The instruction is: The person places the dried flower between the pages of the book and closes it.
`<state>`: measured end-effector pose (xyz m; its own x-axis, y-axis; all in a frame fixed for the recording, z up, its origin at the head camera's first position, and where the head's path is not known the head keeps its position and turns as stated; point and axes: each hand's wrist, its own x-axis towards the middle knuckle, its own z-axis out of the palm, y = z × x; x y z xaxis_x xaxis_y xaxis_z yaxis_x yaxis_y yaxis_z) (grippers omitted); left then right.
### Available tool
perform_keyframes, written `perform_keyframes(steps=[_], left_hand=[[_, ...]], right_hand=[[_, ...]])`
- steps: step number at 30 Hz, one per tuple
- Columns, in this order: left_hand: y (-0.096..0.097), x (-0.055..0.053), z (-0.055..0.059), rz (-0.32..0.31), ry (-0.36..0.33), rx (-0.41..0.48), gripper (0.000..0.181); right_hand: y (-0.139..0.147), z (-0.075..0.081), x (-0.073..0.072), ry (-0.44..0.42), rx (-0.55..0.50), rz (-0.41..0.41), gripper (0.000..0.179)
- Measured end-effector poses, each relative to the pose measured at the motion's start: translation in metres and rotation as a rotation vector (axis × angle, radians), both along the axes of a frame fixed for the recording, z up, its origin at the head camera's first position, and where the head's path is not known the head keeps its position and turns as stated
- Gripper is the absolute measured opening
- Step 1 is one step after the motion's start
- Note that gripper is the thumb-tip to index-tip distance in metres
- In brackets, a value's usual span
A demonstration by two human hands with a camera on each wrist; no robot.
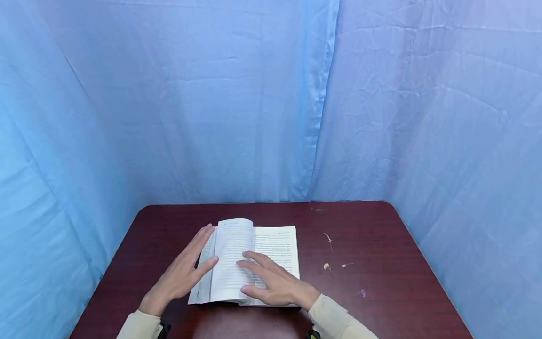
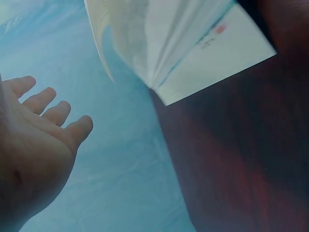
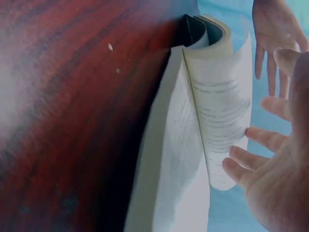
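An open book with printed text lies on the dark red table, its right side flat. Over its left side a lifted page curves, also seen as a bowed leaf in the right wrist view. My left hand is along the book's left edge, fingers extended and thumb at the lifted page's edge. In the left wrist view that hand holds nothing. My right hand hovers over the middle of the book, fingers spread, fingertips right at the page. No grip shows in its own wrist view.
Right of the book, several small dried flowers lie on the wooden table: pale ones and a purple one. Blue curtains hang close around the table's back and sides.
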<state>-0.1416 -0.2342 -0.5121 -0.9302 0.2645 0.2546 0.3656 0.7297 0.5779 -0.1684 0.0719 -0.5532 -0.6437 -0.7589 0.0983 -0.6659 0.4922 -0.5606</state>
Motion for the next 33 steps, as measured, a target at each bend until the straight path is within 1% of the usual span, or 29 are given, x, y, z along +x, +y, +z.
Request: perform_keyframes(steps=[4, 9, 12, 18, 21, 24, 26, 28, 33], left_hand=[[0.005, 0.002, -0.01, -0.009, -0.029, -0.017, 0.076], [0.008, 0.002, -0.025, -0.019, -0.03, -0.06, 0.076], [0.009, 0.003, -0.032, -0.021, -0.038, -0.099, 0.077], [0.011, 0.005, -0.046, -0.036, -0.06, -0.139, 0.079], [0.012, 0.006, -0.053, -0.043, -0.092, -0.157, 0.082], [0.012, 0.006, -0.057, -0.041, -0.139, -0.168, 0.084], [0.011, 0.006, -0.058, -0.037, -0.159, -0.17, 0.086], [0.011, 0.005, -0.059, -0.035, -0.163, -0.171, 0.086], [0.008, 0.006, -0.061, -0.035, -0.146, -0.163, 0.085]], right_hand=[[-0.002, -0.003, 0.004, -0.007, 0.029, -0.009, 0.063], [-0.004, -0.006, 0.008, 0.019, 0.068, -0.009, 0.063], [-0.005, -0.007, 0.009, 0.04, 0.071, 0.001, 0.062], [-0.006, -0.01, 0.011, 0.058, 0.06, 0.005, 0.058], [-0.006, -0.011, 0.012, 0.05, 0.059, 0.005, 0.059], [-0.005, -0.011, 0.011, 0.049, 0.054, 0.008, 0.06], [-0.005, -0.011, 0.011, 0.065, 0.049, 0.012, 0.061], [-0.005, -0.011, 0.01, 0.087, 0.042, 0.016, 0.062], [-0.004, -0.01, 0.009, 0.148, 0.025, 0.03, 0.062]])
